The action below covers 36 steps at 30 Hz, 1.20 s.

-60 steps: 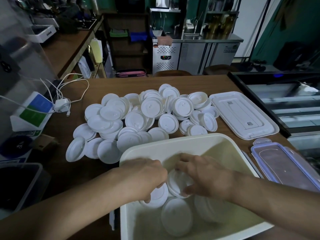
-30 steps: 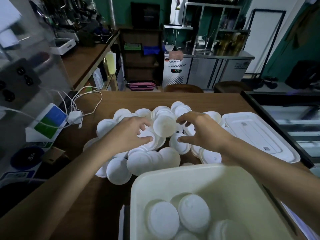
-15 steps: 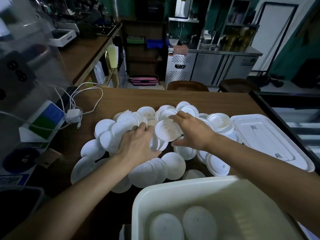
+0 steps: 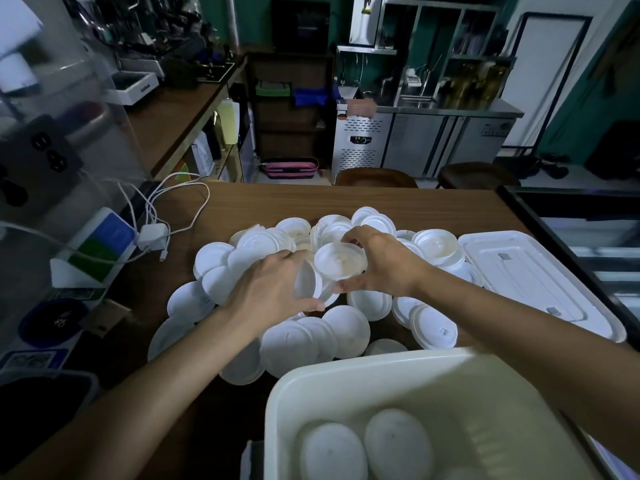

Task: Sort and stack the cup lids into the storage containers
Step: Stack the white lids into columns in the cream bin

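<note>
Dozens of white cup lids (image 4: 214, 258) lie heaped in the middle of the head view, on a brown table (image 4: 311, 202), and both hands work at the centre of the heap. The right hand (image 4: 384, 268) pinches an upturned lid (image 4: 340, 261) by its rim, thumb on the near edge and fingers curled over the far edge. Just left of it, the left hand (image 4: 273, 289) curls its fingers round a tilted lid (image 4: 306, 282) standing almost on edge; the two lids look close or touching, though I cannot tell which. At the bottom of the frame sits a cream storage container (image 4: 415, 368) with at least two lids already lying inside. A flat white cover (image 4: 540, 282) rests at the right edge, and a charger (image 4: 152, 233) with its cable lies at the upper left. This looks like the gathering step, with most of the heap still unsorted. The next move probably calls for nesting the two lids the same way up, then carrying them down into the container.
</note>
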Available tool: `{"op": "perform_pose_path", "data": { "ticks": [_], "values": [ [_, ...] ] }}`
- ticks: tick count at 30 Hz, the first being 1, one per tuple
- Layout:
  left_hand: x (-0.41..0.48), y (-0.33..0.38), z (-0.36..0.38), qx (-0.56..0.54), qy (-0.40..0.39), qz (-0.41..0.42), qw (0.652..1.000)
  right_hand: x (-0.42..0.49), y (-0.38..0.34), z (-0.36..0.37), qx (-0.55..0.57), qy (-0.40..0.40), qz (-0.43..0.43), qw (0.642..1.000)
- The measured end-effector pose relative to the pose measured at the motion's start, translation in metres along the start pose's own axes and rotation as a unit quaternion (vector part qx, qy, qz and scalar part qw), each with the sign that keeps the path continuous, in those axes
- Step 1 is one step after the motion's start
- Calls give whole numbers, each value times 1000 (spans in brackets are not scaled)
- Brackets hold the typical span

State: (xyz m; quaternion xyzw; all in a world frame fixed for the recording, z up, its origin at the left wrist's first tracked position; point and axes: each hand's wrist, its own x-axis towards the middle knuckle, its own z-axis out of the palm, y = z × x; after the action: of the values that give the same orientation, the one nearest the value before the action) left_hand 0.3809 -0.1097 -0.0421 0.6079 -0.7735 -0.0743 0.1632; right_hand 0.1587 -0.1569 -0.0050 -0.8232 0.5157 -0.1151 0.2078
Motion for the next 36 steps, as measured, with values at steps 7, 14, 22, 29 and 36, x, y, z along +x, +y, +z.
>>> {"op": "perform_pose_path", "data": {
  "ticks": [7,14,22,29,36],
  "values": [
    [-8,-5,-26,-59,25,11,998,-13,1,-13,66,28,18,997],
    [-19,2,-45,-68,48,22,996,-37,0,-22,82,66,14,994],
    [-23,5,-44,-40,20,27,999,-71,-9,-30,67,66,-4,996],
    [-27,3,-40,-60,-29,51,996,-98,-15,-33,84,74,-28,993],
    [-30,8,-44,-85,-15,30,996,-128,-24,-38,93,77,-47,992]
  ]
}}
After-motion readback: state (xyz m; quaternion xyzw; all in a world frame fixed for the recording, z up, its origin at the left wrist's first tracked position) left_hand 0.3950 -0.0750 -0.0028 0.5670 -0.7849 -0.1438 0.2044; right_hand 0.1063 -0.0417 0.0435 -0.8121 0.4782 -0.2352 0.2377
